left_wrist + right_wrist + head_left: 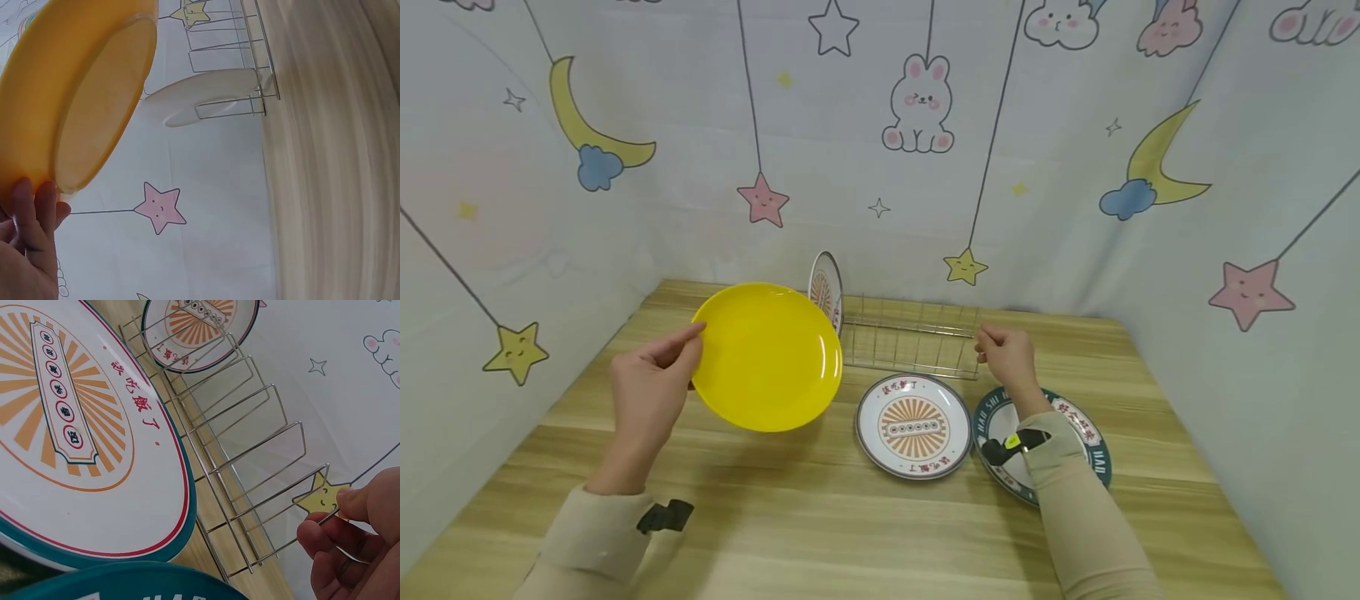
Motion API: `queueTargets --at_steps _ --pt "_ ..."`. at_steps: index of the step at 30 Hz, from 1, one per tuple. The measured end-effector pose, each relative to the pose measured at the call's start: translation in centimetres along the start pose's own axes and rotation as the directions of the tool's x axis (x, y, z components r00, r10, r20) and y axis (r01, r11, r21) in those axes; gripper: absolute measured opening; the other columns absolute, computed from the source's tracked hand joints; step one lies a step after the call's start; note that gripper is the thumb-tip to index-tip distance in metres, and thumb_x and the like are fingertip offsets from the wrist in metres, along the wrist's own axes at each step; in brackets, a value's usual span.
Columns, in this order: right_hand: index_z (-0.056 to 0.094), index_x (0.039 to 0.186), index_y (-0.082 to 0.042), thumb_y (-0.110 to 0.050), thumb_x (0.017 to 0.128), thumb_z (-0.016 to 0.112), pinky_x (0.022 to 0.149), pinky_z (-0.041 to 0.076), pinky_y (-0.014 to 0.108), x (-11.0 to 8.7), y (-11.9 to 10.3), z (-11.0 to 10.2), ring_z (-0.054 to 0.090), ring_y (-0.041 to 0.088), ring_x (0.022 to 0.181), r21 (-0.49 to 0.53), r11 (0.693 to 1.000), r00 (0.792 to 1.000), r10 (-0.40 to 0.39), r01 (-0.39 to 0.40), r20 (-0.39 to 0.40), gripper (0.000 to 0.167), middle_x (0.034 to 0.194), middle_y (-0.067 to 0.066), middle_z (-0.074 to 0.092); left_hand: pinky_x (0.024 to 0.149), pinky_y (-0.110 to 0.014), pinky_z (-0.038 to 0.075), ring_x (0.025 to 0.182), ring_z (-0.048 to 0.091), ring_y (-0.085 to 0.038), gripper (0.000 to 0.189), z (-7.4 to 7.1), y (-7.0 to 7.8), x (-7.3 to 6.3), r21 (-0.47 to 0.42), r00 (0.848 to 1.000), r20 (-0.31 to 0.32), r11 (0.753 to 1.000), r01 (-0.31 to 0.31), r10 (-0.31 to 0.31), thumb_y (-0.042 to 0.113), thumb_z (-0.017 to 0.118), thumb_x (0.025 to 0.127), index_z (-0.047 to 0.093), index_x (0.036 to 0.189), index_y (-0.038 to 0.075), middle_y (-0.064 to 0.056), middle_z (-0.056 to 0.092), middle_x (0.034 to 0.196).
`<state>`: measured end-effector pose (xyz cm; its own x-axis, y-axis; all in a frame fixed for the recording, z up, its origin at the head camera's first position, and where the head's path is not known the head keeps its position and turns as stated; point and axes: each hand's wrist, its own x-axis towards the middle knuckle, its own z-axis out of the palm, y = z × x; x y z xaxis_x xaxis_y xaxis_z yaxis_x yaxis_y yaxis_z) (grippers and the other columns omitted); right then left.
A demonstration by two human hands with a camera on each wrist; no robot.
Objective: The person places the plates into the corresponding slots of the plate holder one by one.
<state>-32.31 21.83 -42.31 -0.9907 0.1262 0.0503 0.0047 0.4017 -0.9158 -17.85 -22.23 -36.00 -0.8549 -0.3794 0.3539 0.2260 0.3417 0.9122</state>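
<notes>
My left hand [651, 387] pinches the left rim of a round yellow plate [767, 358], held up over the table with its inner face toward the head camera. From the left wrist view, the plate's underside [103, 100] shows, with fingers lying against it near the rim. At the right end of a wire dish rack [910, 337], my right hand [1009, 358] pinches an end wire between thumb and forefinger, as the right wrist view [353, 534] shows. A white patterned plate [826, 287] stands upright in the rack's left end, partly behind the yellow plate.
A white plate with an orange sunburst [914, 427] lies in front of the rack. Beside it, a plate with a dark green rim [1093, 450] lies partly under the right forearm. The wooden table [820, 533] is bordered by a printed curtain [865, 167] at the back and sides.
</notes>
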Motion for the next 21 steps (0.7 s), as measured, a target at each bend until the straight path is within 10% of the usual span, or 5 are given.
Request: queueTargets --at_steps 9,21 --pt "0.06 0.133 -0.002 -0.016 0.101 0.058 0.085 0.057 0.047 0.3 0.4 0.1 0.069 0.029 0.083 0.01 1.0 1.0 -0.018 0.018 -0.001 0.035 0.107 0.021 0.069 0.058 -0.016 0.056 0.07 0.068 -0.009 0.023 1.8 1.1 1.0 -0.049 0.992 -0.092 0.994 -0.092 0.088 0.023 0.069 0.093 0.076 0.114 0.015 0.004 0.074 0.096" --pt "0.062 0.132 -0.005 -0.015 0.101 0.058 0.084 0.057 0.049 0.1 0.2 0.2 0.069 0.025 0.079 0.003 1.0 1.0 -0.003 0.003 -0.019 0.032 0.106 0.02 0.069 0.053 -0.011 0.05 0.06 0.063 -0.006 0.016 4.1 1.9 2.2 -0.03 0.934 -0.223 0.956 -0.292 0.278 0.012 0.071 0.09 0.079 0.104 0.011 -0.009 0.075 0.09"
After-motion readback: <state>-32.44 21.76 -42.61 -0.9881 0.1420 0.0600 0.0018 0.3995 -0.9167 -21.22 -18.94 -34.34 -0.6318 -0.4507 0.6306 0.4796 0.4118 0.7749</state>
